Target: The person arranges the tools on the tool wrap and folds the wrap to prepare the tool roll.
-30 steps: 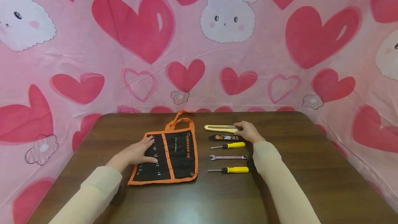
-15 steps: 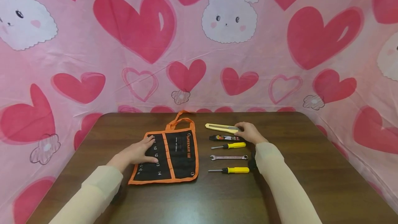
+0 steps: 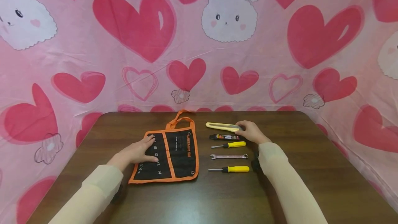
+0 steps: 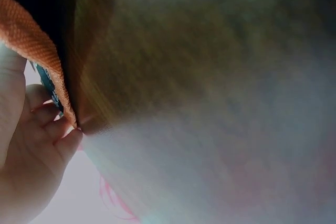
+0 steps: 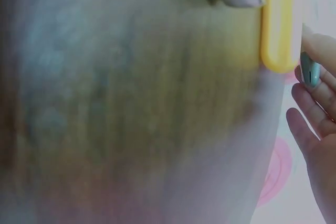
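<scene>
My left hand (image 3: 136, 152) lies on the left part of a black tool pouch (image 3: 183, 153) with orange trim, fingers extended and thumb spread to the right. In the left wrist view, the pouch's orange edge (image 4: 39, 45) passes by the fingers. At the back right, my right hand (image 3: 252, 132) pinches the right end of a pale yellow utility knife (image 3: 220, 126) between thumb and fingers. Just in front of the knife lies a flat black pack (image 3: 225, 137) with a printed label. The right wrist view shows a yellow screwdriver handle (image 5: 281, 30) close to the camera.
In front of the pack, a short yellow screwdriver (image 3: 234, 144), a combination wrench (image 3: 229, 156) and a longer yellow screwdriver (image 3: 237, 169) lie in a column. An orange strap loop (image 3: 183, 119) extends behind the pouch. Pink heart-printed cloth (image 3: 186, 37) hangs behind the brown table (image 3: 192, 203).
The utility knife has tilted slightly, its left end now farther back than its held end. My right hand has shifted a little to the right. The left hand stays on the pouch.
</scene>
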### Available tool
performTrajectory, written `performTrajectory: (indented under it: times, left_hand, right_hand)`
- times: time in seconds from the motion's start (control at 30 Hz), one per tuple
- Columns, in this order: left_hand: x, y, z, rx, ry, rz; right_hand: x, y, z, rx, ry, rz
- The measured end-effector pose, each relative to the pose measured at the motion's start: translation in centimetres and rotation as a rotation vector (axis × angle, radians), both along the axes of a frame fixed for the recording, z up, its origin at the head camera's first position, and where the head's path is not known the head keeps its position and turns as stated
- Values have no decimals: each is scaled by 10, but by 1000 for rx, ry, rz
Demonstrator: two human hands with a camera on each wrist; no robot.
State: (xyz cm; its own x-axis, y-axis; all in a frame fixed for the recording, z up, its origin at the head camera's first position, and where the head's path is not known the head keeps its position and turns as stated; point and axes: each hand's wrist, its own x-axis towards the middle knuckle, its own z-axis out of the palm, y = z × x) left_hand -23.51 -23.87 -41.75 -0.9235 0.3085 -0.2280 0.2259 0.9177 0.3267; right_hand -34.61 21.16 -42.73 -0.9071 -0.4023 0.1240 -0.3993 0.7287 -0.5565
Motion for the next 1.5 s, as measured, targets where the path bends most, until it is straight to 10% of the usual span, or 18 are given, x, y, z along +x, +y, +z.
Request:
performTrajectory:
  times: [1.5]
  left_hand:
    - [0, 0, -2, -2, 0, 10]
  right_hand:
    - [74, -38, 31, -122, 147, 235]
